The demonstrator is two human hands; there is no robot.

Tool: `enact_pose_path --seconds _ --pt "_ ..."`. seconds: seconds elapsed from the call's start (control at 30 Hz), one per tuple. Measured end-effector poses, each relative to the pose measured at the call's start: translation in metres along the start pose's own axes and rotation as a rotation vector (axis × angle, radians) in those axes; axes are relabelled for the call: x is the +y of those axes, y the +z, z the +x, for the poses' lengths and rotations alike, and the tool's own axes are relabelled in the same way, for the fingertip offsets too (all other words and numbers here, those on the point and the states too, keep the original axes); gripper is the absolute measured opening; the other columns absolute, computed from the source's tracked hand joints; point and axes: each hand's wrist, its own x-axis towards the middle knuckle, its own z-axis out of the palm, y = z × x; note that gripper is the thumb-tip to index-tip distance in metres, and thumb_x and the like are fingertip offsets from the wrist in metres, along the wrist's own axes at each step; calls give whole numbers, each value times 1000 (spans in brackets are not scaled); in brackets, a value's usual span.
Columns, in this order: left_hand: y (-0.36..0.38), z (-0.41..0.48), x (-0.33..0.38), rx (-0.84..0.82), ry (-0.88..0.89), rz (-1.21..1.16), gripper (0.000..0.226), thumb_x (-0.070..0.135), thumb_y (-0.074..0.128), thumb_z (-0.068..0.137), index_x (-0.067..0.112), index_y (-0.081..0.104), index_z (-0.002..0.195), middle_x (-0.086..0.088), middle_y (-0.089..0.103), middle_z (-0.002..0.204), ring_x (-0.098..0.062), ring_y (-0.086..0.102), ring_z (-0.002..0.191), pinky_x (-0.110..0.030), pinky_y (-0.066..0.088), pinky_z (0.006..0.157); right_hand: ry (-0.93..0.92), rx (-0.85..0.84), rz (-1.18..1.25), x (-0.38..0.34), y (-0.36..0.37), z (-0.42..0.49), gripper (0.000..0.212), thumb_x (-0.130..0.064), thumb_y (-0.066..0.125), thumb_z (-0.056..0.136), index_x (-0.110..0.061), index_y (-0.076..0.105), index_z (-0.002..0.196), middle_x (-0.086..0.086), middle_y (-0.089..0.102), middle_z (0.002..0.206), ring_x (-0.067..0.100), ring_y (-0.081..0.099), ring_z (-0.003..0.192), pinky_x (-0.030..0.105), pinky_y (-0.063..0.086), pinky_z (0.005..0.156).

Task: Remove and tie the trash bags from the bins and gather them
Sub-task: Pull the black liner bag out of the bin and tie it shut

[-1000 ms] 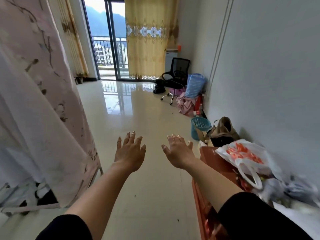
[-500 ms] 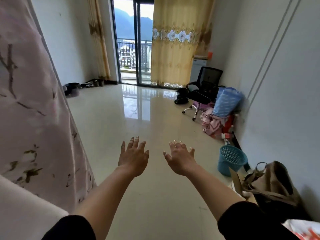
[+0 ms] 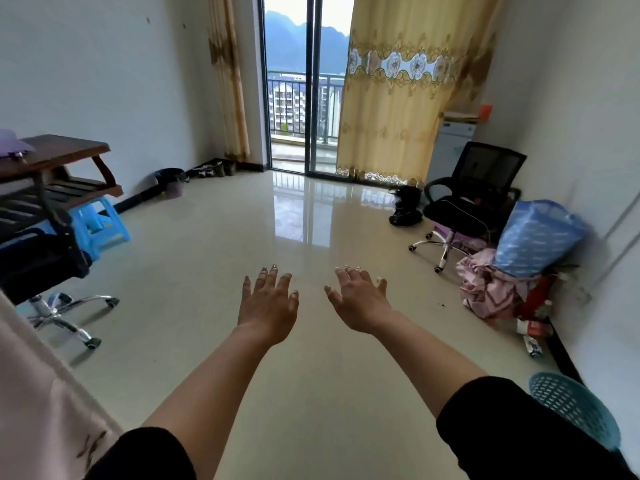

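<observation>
**Hands free, bins now in sight**

Now the view has swung left off the right wall and opened onto the whole floor [image 3: 242, 258]: the brown bag and the printed plastic bag on the red stand seen a second ago have dropped out of frame, while a desk [image 3: 65, 152] and a blue stool [image 3: 100, 226] have come in on the left. That likely means the person is still walking and looking for bins, with no bag yet pulled.

Two candidates show. A teal mesh bin [image 3: 575, 410] stands at the right wall, just beside the right sleeve; whether it holds a liner cannot be told. Far off by the left wall sits a dark bin [image 3: 170, 181] with a black bag rim folded over its top, near the shoes.

The left hand [image 3: 268, 306] and right hand [image 3: 360, 303] reach forward, palms down, fingers spread, holding nothing.
</observation>
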Motion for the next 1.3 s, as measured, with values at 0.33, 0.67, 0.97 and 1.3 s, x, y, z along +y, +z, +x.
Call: enact_pose_path --seconds 0.33,0.67,0.97,1.3 --pt "20 291 -84 60 -151 18 50 36 25 100 20 24 148 -7 15 159 -21 6 148 -45 -2 118 -138 -42 -18 -12 -3 325 61 -48 24 101 -17 18 153 5 16 161 23 12 147 55 9 114" --pt "-1 539 -191 71 -302 -13 51 37 24 101 21 23 149 -5 14 160 -21 6 148 -44 4 119 -285 -101 20 -83 -10 606 61 -49 24 101 -17 18 153 4 15 161 22 10 148 52 8 116" --pt "-4 773 -356 78 -341 49 52 37 25 100 21 23 149 -7 13 160 -21 6 148 -43 8 119 -358 -92 0 -186 20 889 62 -48 25 101 -13 18 152 6 18 160 23 11 148 50 12 115" --pt "-34 1025 -524 63 -405 3 51 36 26 101 19 24 149 -7 14 160 -21 7 148 -41 14 119 -396 -78 31 -304 18 1179 60 -48 25 101 -17 18 152 5 17 161 21 10 149 50 10 117"
